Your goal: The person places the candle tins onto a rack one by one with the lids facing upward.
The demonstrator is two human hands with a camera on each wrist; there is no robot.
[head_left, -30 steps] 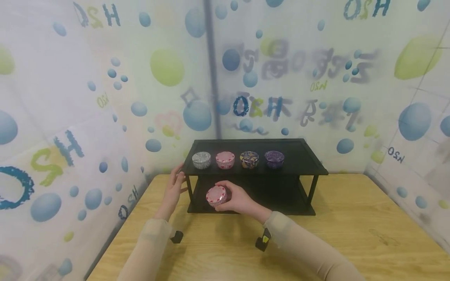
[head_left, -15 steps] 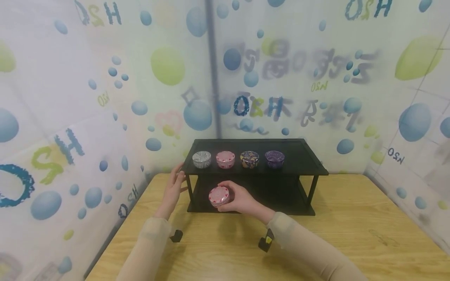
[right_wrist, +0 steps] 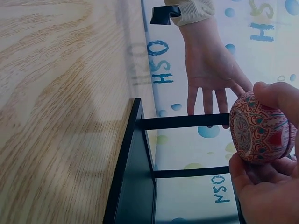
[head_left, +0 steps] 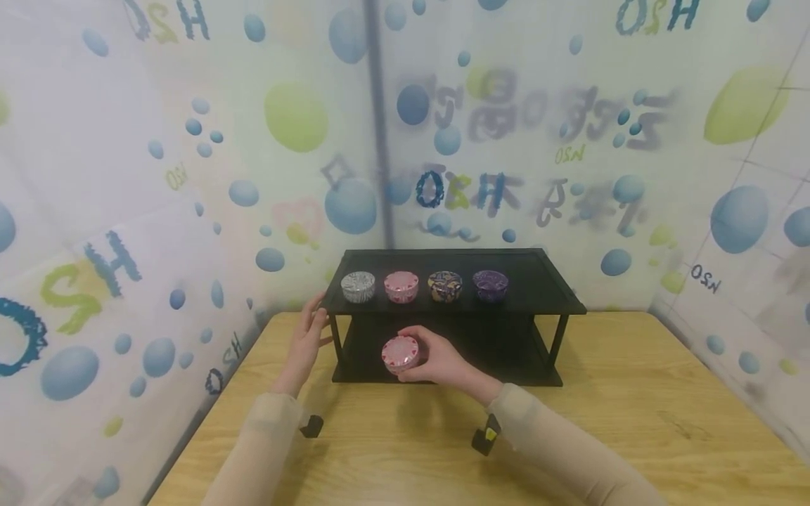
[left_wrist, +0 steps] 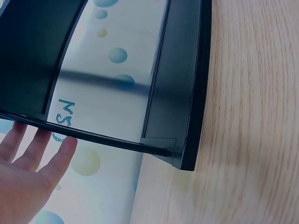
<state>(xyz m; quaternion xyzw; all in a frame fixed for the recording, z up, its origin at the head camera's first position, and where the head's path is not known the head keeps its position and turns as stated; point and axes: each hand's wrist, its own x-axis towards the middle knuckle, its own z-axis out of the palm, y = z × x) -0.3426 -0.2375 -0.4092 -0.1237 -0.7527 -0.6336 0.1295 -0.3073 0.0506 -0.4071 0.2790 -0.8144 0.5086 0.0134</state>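
My right hand (head_left: pixel 441 360) grips a small round tin (head_left: pixel 400 353) with a pink lid edged in red, held before the lower level of a black two-tier rack (head_left: pixel 538 292). In the right wrist view the patterned underside of the tin (right_wrist: pixel 247 128) shows between thumb and fingers. My left hand (head_left: pixel 305 348) is at the rack's left end, fingers extended; in the left wrist view its fingertips (left_wrist: pixel 69 144) meet or pass behind a thin black post. On the upper tier stand a silver-grey tin (head_left: pixel 358 287), a pink tin (head_left: pixel 401 287), a dark gold-patterned tin (head_left: pixel 445 287) and a purple tin (head_left: pixel 490 286).
The rack stands on a wooden table (head_left: pixel 607 422), near the back wall covering (head_left: pixel 569 232) printed with bubbles. A black post (head_left: pixel 558 339) holds up the right front corner of the upper tier. Small black devices (head_left: pixel 312 426) are worn at the wrists.
My right hand has shifted a little to the right along the rack front, still holding the pink tin. The left hand stays at the rack's left end. The head view has turned slightly.
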